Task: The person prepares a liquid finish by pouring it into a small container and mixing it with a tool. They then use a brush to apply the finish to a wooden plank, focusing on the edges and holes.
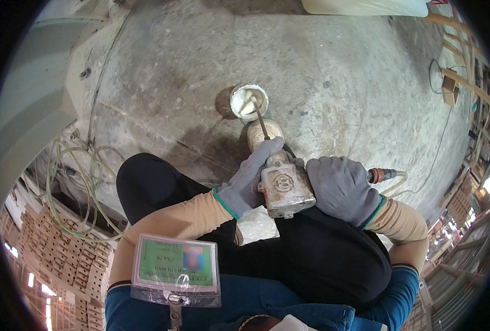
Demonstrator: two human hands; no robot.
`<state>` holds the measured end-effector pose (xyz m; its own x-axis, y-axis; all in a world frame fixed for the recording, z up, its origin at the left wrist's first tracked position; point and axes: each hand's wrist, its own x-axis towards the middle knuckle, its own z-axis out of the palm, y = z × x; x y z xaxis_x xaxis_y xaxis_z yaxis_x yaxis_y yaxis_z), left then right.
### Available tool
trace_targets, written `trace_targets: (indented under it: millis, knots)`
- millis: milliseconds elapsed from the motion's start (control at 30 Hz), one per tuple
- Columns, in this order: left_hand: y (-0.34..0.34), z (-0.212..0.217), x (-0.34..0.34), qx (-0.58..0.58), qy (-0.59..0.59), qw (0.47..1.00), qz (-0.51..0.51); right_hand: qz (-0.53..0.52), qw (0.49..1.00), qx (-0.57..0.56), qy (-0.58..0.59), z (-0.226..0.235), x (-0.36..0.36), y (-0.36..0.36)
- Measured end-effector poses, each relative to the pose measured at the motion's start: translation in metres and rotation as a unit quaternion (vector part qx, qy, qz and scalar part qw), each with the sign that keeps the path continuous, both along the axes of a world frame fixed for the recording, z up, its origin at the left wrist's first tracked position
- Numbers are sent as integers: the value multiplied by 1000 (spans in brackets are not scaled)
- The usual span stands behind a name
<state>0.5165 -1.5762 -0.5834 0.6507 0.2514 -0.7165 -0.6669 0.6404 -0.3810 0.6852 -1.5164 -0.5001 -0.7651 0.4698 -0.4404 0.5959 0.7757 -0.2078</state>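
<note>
My left hand (pixel 250 174), in a grey glove with a green cuff edge, is closed on a thin metal rod (pixel 260 118). The rod's far end dips into a small round tub (pixel 265 95) with whitish paste (pixel 247 108) inside. Beside the same fingers lies a worn, whitish-grey metal air tool (pixel 287 193), held over my lap. My gloved right hand (pixel 338 185) is wrapped round the tool's right side, where the grip is hidden. A hose coupling (pixel 382 175) sticks out past that hand. A pale rounded part (pixel 261 131) shows beyond the tool, partly covered by the rod.
Stained concrete floor (pixel 167 66) surrounds the tub. Coiled pale hose (pixel 54 182) lies at left, near a large grey-green machine housing (pixel 27 83). Stacked perforated brown pieces (pixel 62 248) stand lower left. Wooden lengths (pixel 471 88) and a small box (pixel 451 91) are at right.
</note>
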Motion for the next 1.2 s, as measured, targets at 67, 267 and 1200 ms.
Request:
trace_targets:
  millis: [67,267,1200]
  knots:
    - [-3,0,1,3,12,1000,-9,-1,999,0,-40,1,-1,-2]
    - [-9,1,0,9,26,999,-17,-41,995,-52,-74,2,0,-8]
    - [3,4,-8,9,-14,999,41,-73,995,-55,37,-4,-4,-7]
